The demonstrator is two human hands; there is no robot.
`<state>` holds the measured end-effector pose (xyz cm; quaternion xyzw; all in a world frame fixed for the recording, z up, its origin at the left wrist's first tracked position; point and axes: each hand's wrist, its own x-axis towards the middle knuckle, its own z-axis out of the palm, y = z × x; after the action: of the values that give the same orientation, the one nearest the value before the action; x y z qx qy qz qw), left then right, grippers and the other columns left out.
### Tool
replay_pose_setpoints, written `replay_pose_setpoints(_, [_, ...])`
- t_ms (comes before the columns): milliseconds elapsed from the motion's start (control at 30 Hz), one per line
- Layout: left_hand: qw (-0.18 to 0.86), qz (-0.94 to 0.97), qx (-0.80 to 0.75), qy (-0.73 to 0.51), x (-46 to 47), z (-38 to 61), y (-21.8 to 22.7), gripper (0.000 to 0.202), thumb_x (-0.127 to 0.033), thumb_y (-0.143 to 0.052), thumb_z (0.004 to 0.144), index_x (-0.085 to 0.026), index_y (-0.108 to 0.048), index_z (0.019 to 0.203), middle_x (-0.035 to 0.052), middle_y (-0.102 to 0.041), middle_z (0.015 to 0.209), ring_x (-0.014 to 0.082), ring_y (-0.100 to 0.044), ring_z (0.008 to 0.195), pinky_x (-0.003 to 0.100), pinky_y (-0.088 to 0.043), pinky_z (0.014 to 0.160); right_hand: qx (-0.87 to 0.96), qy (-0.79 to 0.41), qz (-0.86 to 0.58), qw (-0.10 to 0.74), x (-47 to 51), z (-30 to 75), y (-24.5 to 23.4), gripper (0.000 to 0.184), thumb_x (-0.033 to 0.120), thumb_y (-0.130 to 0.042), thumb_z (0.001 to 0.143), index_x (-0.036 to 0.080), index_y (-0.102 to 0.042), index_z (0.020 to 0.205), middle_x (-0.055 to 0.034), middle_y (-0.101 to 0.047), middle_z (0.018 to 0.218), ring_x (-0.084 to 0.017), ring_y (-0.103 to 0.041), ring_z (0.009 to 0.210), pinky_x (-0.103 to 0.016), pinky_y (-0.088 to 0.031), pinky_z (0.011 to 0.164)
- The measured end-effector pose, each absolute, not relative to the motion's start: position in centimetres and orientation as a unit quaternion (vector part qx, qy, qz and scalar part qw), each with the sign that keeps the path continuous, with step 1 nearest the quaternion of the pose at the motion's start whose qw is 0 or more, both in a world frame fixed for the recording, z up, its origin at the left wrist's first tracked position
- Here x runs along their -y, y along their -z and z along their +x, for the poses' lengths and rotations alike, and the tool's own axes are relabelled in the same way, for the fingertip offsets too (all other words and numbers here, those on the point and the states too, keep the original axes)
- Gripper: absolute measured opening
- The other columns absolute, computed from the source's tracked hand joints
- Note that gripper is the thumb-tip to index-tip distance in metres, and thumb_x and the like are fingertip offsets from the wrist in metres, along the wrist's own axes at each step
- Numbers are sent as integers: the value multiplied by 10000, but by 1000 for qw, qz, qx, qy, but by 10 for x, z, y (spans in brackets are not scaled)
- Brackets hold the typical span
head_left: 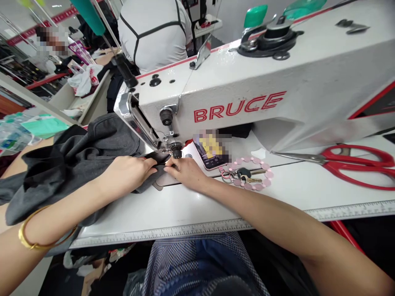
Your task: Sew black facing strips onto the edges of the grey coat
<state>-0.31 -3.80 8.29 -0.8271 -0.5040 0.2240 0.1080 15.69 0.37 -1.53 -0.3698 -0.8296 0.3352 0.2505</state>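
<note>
A dark grey garment (108, 139) lies bunched on the left of the sewing machine (234, 98), with one edge running to the needle area. My left hand (131, 172) is closed on the fabric just left of the presser foot. Close by, my right hand (187, 172) pinches the same fabric's edge with thumb and forefinger, right beside the machine's needle. The presser foot itself is mostly hidden behind the fingers and a round black knob (177, 153).
Right of my right hand lie a phone (212, 154) and keys (251, 176) with a pink beaded loop. Red-handled scissors (336, 158) rest farther right. A ruler strip (216, 226) lines the table's front edge. Behind the machine sits a person in a white top (154, 37).
</note>
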Motion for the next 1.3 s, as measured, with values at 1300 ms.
replay_pose_setpoints(1300, [105, -949, 286, -75, -11, -25, -48, 332, -168, -317, 830, -175, -568, 613, 31, -517, 520, 141, -454, 491, 276, -333, 533, 905, -187, -362, 122, 1, 161, 13, 167, 265, -451, 858, 190, -598, 836, -19, -630, 768, -146, -567, 696, -247, -270, 516])
